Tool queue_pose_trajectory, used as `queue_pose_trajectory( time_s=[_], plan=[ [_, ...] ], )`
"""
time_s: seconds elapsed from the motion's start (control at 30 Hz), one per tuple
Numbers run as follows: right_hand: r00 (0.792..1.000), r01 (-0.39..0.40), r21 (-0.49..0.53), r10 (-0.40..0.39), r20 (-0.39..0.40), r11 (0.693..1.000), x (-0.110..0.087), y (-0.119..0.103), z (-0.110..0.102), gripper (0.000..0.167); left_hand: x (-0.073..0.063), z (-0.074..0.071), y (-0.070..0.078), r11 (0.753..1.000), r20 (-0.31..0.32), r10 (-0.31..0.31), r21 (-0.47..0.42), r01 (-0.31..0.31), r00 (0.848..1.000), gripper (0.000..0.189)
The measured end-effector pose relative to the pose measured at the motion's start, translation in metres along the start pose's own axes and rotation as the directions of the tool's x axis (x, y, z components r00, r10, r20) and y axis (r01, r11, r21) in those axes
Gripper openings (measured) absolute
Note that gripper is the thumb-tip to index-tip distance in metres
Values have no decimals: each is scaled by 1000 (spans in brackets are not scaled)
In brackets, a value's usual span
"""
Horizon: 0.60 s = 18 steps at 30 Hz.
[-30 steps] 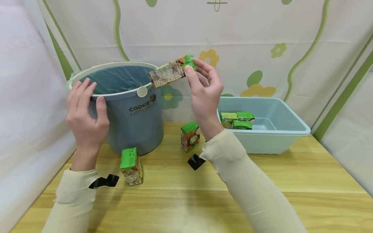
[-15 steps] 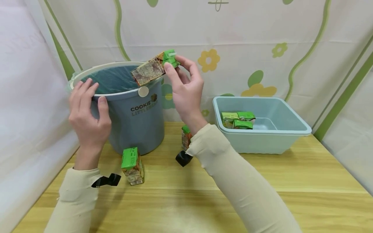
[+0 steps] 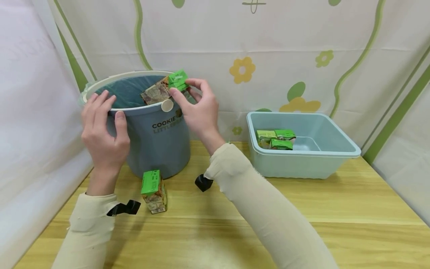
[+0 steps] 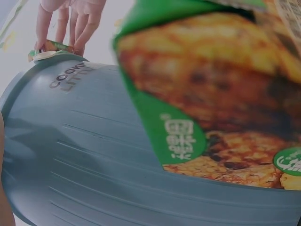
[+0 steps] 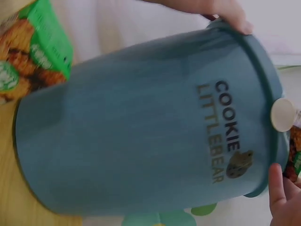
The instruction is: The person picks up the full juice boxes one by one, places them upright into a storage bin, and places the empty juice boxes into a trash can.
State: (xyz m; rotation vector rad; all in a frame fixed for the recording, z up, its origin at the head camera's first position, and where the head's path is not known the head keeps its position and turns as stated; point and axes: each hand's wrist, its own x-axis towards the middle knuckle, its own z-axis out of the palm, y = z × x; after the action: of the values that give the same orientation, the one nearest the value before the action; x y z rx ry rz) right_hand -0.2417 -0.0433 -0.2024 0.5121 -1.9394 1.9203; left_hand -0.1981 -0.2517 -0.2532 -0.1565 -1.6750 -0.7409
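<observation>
My right hand [image 3: 198,104] pinches a small drink carton [image 3: 156,92] by its green top, thumb in front and fingers behind. The carton is tilted, its lower end inside the mouth of the blue bin [image 3: 156,145]. My left hand [image 3: 105,134] holds the bin's pale rim, fingers over the edge and thumb outside. Another green-topped carton [image 3: 154,192] stands on the table before the bin and looms large in the left wrist view. In the right wrist view, part of the pinched carton [image 5: 295,148] shows beyond the bin's round white button.
A light-blue plastic basin [image 3: 302,164] stands to the right with several green cartons [image 3: 281,144] in its left end. A thin clear liner [image 3: 125,91] lines the bin. A patterned curtain [image 3: 208,45] hangs behind the wooden table [image 3: 215,231].
My right hand has moved left and lowered the carton into the bin's mouth. Its forearm now covers a carton seen standing mid-table before. The left hand stays on the rim.
</observation>
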Motion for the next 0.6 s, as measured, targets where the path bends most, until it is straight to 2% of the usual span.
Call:
queue_pose_trajectory(
  time_s=[0.17, 0.4, 0.5, 0.6],
  plan=[
    [998, 34, -146, -26, 52, 989, 3, -1, 0, 44, 0, 1, 2, 1000, -7, -3, -12, 3, 1000, 48],
    [992, 73, -309, -38, 118, 948, 9, -8, -1, 43, 0, 1, 3, 1000, -7, -9, -11, 9, 1000, 48],
    [988, 76, -368, -21, 151, 927, 12, -12, -4, 42, 0, 0, 4, 1000, -12, -10, -9, 10, 1000, 48],
    [979, 59, -442, 35, 201, 895, 18, -19, -6, 43, 0, -1, 4, 1000, -16, -9, -6, 9, 1000, 48]
  ],
)
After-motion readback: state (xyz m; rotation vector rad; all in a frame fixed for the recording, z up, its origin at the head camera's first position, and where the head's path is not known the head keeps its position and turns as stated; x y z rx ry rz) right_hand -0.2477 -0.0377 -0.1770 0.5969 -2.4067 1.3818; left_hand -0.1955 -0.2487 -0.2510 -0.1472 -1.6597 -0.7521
